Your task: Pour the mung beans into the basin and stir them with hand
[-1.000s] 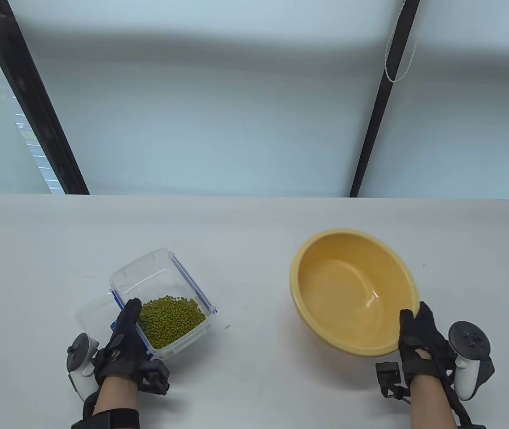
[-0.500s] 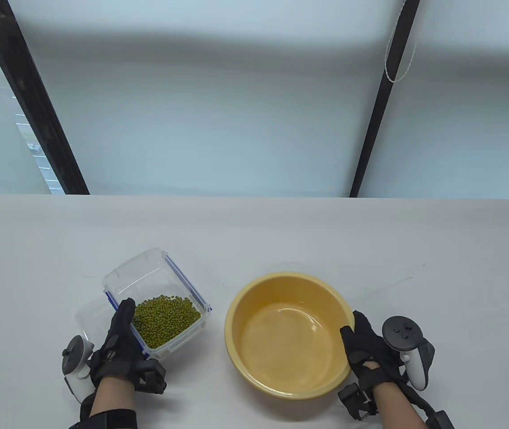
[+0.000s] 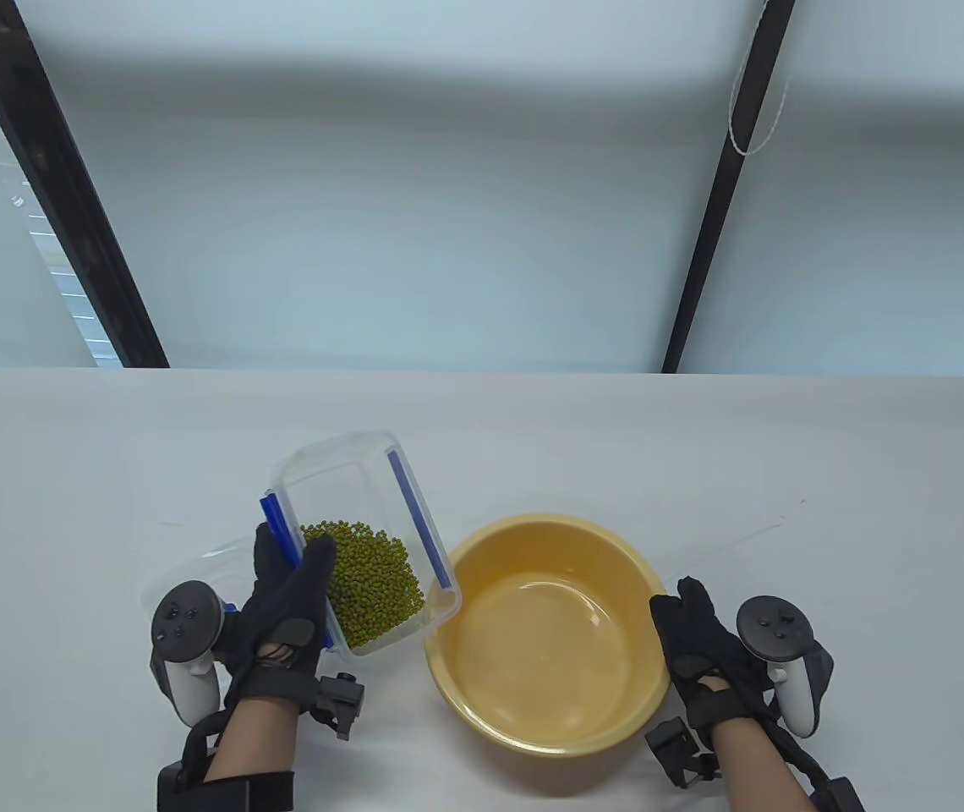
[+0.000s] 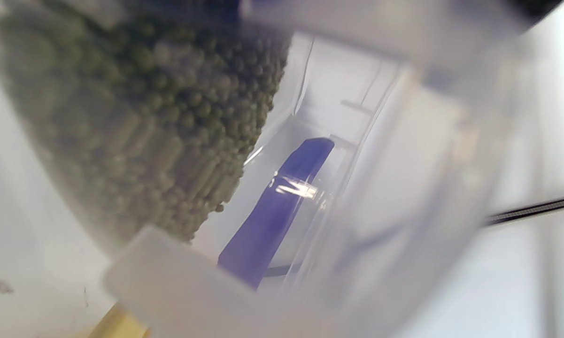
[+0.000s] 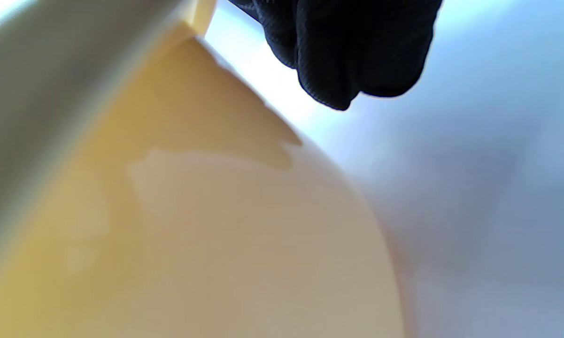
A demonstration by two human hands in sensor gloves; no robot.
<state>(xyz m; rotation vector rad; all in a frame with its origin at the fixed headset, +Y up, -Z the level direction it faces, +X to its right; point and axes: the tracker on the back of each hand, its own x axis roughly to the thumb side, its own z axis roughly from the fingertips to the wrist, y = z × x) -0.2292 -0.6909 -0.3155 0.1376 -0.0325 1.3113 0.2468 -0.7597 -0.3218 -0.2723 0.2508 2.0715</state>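
A clear box [image 3: 347, 482] with blue clips holds a heap of green mung beans [image 3: 368, 579]. My left hand [image 3: 292, 567] grips its near-left wall and holds it off the table, tilted right, its low corner at the left rim of the yellow basin [image 3: 550, 523]. No beans lie in the basin. My right hand [image 3: 675, 607] is at the basin's right rim, thumb on the rim and fingers [image 5: 343, 56] curled down outside the basin wall [image 5: 192, 225]. The left wrist view shows the beans [image 4: 145, 117] through the box wall and a blue clip [image 4: 272, 211].
The box's clear lid [image 3: 203, 562] lies flat on the white table [image 3: 702, 448], left of my left hand. Two dark posts rise behind the table's far edge. The basin sits close to the table's near side.
My right hand dragged the basin left and nearer, then stopped. My left hand lifted the box, swung it right to the basin's rim and tilted it.
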